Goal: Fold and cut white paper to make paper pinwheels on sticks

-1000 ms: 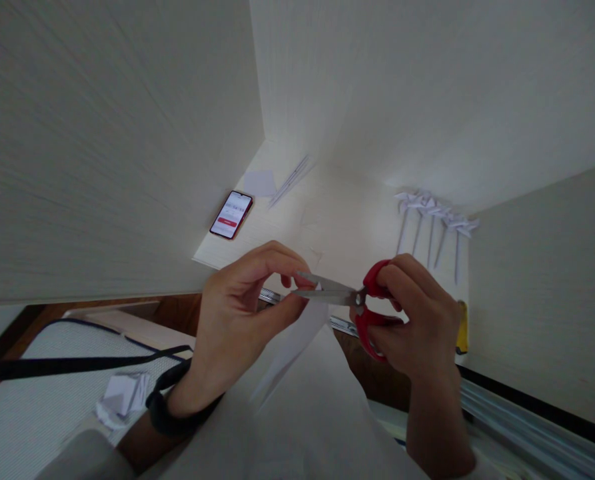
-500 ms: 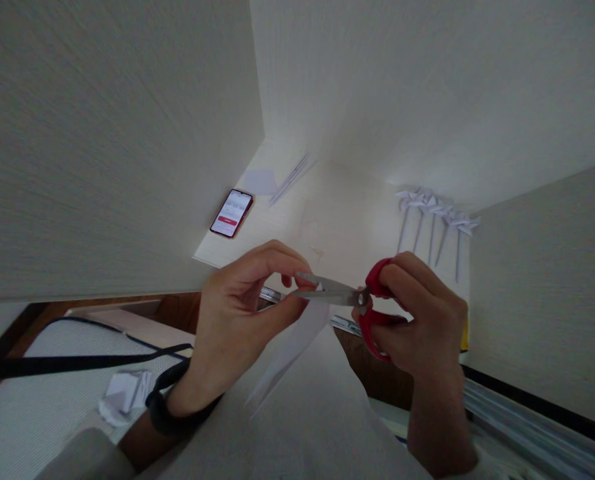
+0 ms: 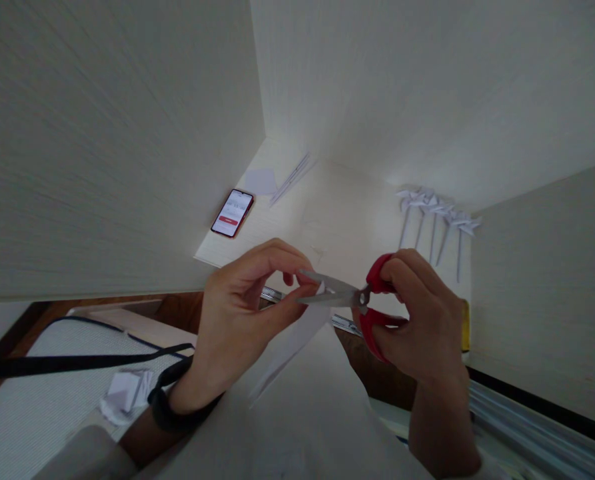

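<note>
Between thumb and fingers, my left hand [image 3: 254,320] pinches the tip of a folded white piece of paper [image 3: 297,343], which hangs down toward my lap. My right hand [image 3: 422,317] has its fingers through the red handles of a pair of scissors [image 3: 340,293]. The blades are parted and point left, with the paper's upper end between them, close to my left fingertips. Past my hands, several white paper pinwheels [image 3: 434,203] on thin sticks lie in a row at the right of the white tabletop [image 3: 337,200].
A phone [image 3: 232,213] with a lit screen lies at the left edge of the tabletop. Behind it are a square of white paper [image 3: 260,181] and several thin sticks [image 3: 291,179]. Folded papers [image 3: 124,393] rest on a light mesh surface at lower left. Pale panels enclose the tabletop.
The scissors remain parted around the paper with only a slight shift. The hanging paper has turned a little, its lower end looking narrower. My left hand keeps its pinch.
</note>
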`<state>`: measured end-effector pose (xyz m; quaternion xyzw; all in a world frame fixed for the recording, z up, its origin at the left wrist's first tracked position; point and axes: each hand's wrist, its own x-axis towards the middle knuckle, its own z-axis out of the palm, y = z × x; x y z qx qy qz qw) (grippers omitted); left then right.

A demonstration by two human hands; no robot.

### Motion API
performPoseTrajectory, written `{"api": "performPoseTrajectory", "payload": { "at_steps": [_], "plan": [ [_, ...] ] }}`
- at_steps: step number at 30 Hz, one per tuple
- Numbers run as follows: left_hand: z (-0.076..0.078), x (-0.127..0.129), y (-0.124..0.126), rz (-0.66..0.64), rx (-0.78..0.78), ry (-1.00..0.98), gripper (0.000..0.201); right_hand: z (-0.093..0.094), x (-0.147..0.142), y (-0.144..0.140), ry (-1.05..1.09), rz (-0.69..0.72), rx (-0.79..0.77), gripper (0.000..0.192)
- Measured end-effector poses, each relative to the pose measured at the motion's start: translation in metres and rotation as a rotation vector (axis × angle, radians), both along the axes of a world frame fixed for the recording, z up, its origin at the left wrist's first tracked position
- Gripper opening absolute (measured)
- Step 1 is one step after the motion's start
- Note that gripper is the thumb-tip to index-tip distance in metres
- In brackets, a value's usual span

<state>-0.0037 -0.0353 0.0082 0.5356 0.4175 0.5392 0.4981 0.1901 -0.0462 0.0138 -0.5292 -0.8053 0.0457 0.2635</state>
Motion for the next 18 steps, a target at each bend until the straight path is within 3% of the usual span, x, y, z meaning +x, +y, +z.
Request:
{"api": "performPoseTrajectory", "payload": {
  "at_steps": [8, 11, 16, 18],
  "plan": [
    [-0.002, 0.001, 0.0, -0.018, -0.019, -0.024, 0.018, -0.001, 0.005, 0.001, 0.121, -0.051, -0.06, 0.029],
    [-0.003, 0.001, 0.0, -0.011, -0.034, -0.05, 0.017, -0.001, 0.004, -0.001, 0.335, -0.059, -0.172, 0.027],
    [-0.002, 0.002, 0.001, -0.011, -0.037, 0.004, 0.016, 0.0, -0.008, -0.003, 0.728, 0.089, -0.289, 0.006],
    [-0.003, 0.002, 0.001, -0.01, -0.044, 0.03, 0.014, 0.001, -0.014, -0.002, 0.804, 0.146, -0.318, 0.017]
  ]
}}
